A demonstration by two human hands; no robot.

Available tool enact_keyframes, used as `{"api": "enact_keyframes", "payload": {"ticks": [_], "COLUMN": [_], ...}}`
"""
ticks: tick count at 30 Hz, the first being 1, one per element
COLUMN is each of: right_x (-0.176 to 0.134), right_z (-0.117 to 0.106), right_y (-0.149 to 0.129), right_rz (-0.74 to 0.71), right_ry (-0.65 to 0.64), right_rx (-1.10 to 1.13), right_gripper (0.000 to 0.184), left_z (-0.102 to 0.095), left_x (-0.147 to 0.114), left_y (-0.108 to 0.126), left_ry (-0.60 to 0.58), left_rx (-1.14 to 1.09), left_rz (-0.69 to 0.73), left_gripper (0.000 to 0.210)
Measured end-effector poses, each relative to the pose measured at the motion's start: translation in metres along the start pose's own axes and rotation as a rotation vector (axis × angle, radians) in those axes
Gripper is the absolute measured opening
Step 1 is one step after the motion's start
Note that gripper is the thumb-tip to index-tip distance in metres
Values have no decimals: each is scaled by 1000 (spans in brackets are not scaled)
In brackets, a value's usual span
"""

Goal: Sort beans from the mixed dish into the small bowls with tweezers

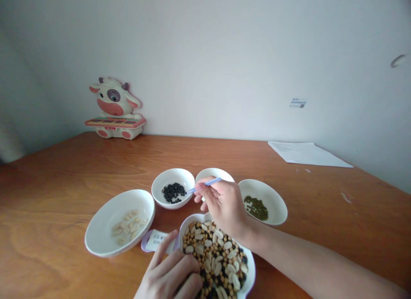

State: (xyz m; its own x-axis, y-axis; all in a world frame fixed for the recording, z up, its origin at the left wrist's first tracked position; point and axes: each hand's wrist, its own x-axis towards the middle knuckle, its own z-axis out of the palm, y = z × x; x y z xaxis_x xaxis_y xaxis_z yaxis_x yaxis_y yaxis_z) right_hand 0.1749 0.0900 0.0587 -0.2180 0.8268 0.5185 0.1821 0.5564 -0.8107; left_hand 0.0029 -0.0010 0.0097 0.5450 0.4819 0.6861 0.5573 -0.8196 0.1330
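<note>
My right hand [224, 202] is closed round light-blue tweezers [213, 181]. Their tips point left over the small white bowl of black beans [174, 192], with a dark bean at or near them. My left hand [173, 269] grips the left rim of a scalloped white and lilac bowl [252, 269], its index finger stretched out and the others curled over the edge; the thumb is hidden. Peanuts, yellow soybeans, black beans and green beans [215, 256] lie mixed in that bowl, under my right wrist. A labelled lilac handle [148, 241] sticks out to its left.
To the left stands a larger white bowl [96, 230] with peanut halves. Another white bowl [215, 172] is partly hidden behind my right hand; a white bowl [278, 204] with green beans is at right. A cow keyboard toy [115, 110] and paper sheets [308, 153] lie near the wall.
</note>
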Motion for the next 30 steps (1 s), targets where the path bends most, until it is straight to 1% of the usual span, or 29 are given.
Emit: {"api": "enact_keyframes", "payload": {"ticks": [3,5,7,11,13,17,18,20,24,30], "right_x": [5,6,6,-4,-13,-30,-33,-35,-32,-31], "right_z": [4,4,3,-5,-9,-14,-14,-14,-15,-16], "right_y": [4,4,1,-10,-13,-12,-11,-10,-10,-10], "right_rz": [45,43,3,-151,-223,-330,-340,-313,-189,-126], "right_ry": [-36,-66,-68,-56,-117,-382,-425,-437,-351,-388], "right_rx": [-15,-56,-90,-138,-160,-150,-167,-229,-287,-226], "right_gripper": [32,31,29,28,27,23,22,23,27,30], "left_z": [-1,-2,-3,-1,0,0,-1,-2,-2,-2], "left_x": [1,2,2,2,1,-1,-2,-2,0,1], "left_y": [1,2,2,1,0,-1,-1,-1,-2,1], "left_ry": [21,17,0,-16,-7,-19,-27,-38,-43,-28], "left_rx": [7,13,14,21,23,25,24,20,14,32], "left_rz": [-2,4,11,13,8,18,19,20,17,5], "left_gripper": [48,47,47,46,44,43,42,41,41,39]}}
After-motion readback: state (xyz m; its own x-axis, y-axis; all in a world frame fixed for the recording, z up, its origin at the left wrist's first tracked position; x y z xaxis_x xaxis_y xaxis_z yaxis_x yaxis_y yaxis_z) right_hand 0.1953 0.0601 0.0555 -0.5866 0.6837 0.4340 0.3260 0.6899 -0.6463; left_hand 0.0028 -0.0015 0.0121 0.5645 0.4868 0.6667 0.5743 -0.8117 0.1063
